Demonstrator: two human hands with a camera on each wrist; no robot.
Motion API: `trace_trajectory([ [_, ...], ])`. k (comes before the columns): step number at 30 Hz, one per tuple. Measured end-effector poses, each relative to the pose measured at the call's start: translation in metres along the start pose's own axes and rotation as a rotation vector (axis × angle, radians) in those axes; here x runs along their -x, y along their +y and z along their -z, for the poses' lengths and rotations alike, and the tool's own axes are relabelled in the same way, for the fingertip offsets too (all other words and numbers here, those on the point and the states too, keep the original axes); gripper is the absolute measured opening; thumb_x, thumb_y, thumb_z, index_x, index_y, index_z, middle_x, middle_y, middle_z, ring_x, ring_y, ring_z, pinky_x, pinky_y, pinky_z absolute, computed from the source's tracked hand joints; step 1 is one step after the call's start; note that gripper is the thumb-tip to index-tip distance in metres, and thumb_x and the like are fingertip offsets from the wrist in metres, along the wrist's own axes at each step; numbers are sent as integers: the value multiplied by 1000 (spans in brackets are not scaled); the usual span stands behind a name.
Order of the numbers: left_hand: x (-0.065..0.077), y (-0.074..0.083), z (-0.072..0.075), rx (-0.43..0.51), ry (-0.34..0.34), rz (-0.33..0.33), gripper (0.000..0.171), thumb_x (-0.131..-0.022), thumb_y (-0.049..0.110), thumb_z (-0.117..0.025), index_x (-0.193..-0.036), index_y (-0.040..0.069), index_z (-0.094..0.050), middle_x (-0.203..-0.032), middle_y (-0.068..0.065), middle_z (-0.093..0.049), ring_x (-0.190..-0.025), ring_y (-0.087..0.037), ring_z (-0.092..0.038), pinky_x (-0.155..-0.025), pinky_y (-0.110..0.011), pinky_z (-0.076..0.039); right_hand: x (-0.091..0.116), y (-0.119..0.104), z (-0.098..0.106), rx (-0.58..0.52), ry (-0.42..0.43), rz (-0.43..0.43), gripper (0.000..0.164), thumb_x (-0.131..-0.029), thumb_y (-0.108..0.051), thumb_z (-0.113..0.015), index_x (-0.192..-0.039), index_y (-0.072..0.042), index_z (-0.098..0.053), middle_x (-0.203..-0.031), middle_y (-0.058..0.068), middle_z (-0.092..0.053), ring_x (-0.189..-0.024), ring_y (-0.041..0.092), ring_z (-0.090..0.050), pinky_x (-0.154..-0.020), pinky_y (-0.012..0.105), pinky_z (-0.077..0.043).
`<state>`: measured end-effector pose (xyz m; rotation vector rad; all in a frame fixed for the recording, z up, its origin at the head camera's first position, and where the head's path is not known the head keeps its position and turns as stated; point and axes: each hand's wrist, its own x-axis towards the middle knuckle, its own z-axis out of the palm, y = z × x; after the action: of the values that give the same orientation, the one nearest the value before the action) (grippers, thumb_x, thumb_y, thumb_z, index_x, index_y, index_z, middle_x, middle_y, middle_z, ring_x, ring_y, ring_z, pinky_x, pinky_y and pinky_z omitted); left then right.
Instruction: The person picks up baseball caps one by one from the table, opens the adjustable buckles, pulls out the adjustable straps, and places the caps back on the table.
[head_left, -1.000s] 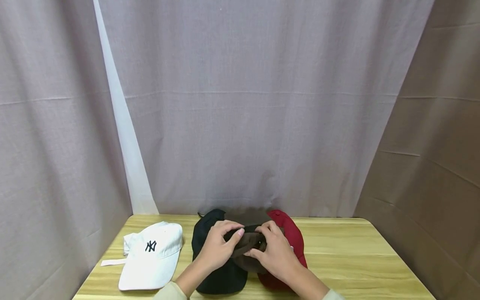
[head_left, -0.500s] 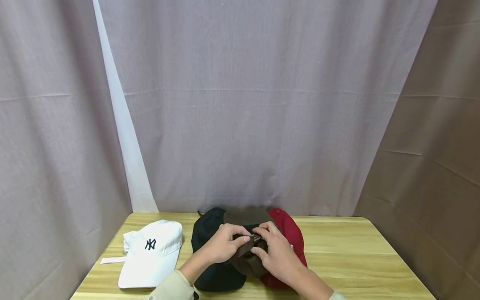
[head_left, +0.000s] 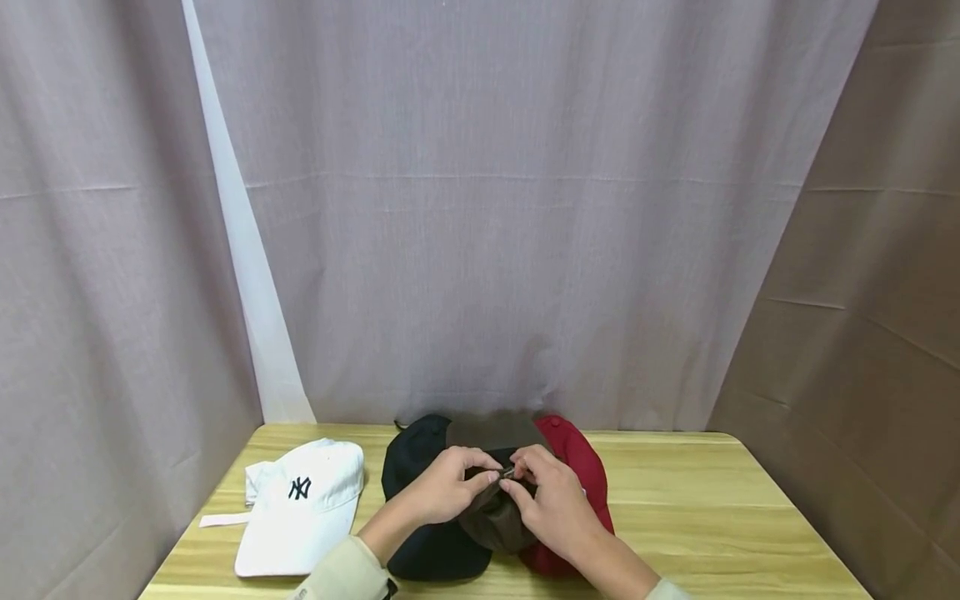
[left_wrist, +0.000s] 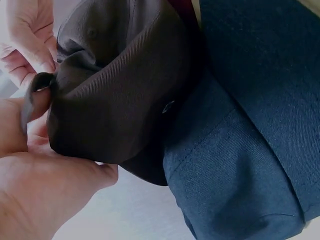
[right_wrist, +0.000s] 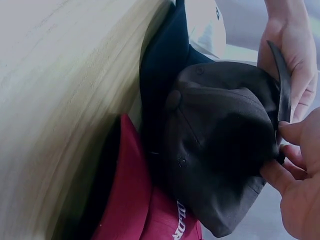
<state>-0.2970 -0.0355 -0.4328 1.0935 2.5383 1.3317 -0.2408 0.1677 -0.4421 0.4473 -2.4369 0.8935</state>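
A dark brown baseball cap (head_left: 495, 521) is between both hands in the head view, its brim toward the curtain. My left hand (head_left: 450, 487) pinches one end of its back strap (left_wrist: 31, 102) between thumb and fingers. My right hand (head_left: 551, 504) pinches the strap at the buckle (head_left: 507, 473), its fingertips right beside the left ones. In the right wrist view, a loose strap end stands up between the hands. The brown cap overlaps a black cap (head_left: 408, 467) on its left and a red cap (head_left: 581, 467) on its right.
A white cap (head_left: 300, 517) with a dark emblem and a loose strap (head_left: 223, 520) lies on the left of the wooden table (head_left: 697, 500). Grey curtains (head_left: 480, 250) hang behind the table, and a brownish cloth (head_left: 862, 350) hangs at the right.
My left hand has moved slightly right and its fingertips have closed in on the strap by the right hand. The brown cap's back has tilted up, showing more of its crown.
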Motion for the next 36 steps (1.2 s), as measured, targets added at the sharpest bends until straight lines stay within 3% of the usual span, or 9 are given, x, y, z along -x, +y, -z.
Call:
trace_trajectory([
  [4, 2, -2, -3, -13, 1, -18, 21, -108, 23, -63, -118, 17, -80, -119, 3, -79, -116, -16, -69, -102, -33, -54, 2, 3, 1, 51, 12, 46, 22, -88, -6, -85, -88, -18, -67, -111, 4, -74, -89, 12, -73, -80, 25, -62],
  [10, 5, -5, -11, 7, 61, -63, 24, -110, 23, -60, -119, 16, -80, -118, 3, -79, -115, -16, -66, -102, -33, -54, 3, 4, 1, 207, 24, 185, 9, -90, -8, -81, -87, -10, -73, -113, 11, -76, -91, 22, -78, -77, 33, -65],
  [16, 7, -9, -14, -27, 76, -97, 24, -110, 23, -59, -120, 16, -80, -118, 5, -79, -114, -14, -64, -116, -62, -41, 1, 1, -1, 337, -10, 256, 10, -91, -12, -76, -91, -2, -76, -107, 10, -75, -88, 20, -75, -79, 35, -66],
  [20, 8, -12, -12, -36, 81, -116, 24, -110, 22, -59, -120, 19, -80, -116, 5, -79, -110, -13, -63, -110, -49, -42, 0, 1, -3, 381, 13, 308, 8, -89, -12, -75, -86, -4, -73, -97, 4, -72, -81, 13, -69, -75, 29, -64],
  [24, 10, -14, -11, -3, 99, -112, 23, -108, 19, -62, -121, 23, -80, -115, 5, -78, -106, -11, -62, -100, -35, -40, -2, 6, -4, 325, 60, 371, 0, -87, -5, -74, -87, -5, -74, -97, 5, -74, -82, 12, -72, -74, 26, -64],
  [27, 10, -17, -11, 43, 115, -104, 23, -107, 17, -63, -120, 23, -80, -114, 3, -79, -105, -11, -62, -97, -31, -44, -2, 11, -5, 237, 72, 396, 7, -88, -1, -73, -90, -7, -76, -101, 6, -77, -86, 12, -76, -75, 25, -64],
  [31, 11, -19, -12, 86, 116, -74, 21, -106, 17, -65, -118, 22, -81, -116, 0, -80, -107, -13, -65, -93, -27, -51, -1, 17, -3, 146, 52, 374, 10, -90, -3, -75, -89, -12, -77, -104, 2, -78, -89, 7, -75, -79, 24, -63],
  [36, 9, -16, -13, 103, 90, -48, 19, -107, 22, -65, -117, 21, -81, -120, 1, -80, -114, -16, -69, -101, -30, -53, 0, 19, 0, 107, 48, 330, 12, -91, -4, -75, -89, -15, -77, -103, 0, -78, -90, 5, -74, -81, 24, -63],
])
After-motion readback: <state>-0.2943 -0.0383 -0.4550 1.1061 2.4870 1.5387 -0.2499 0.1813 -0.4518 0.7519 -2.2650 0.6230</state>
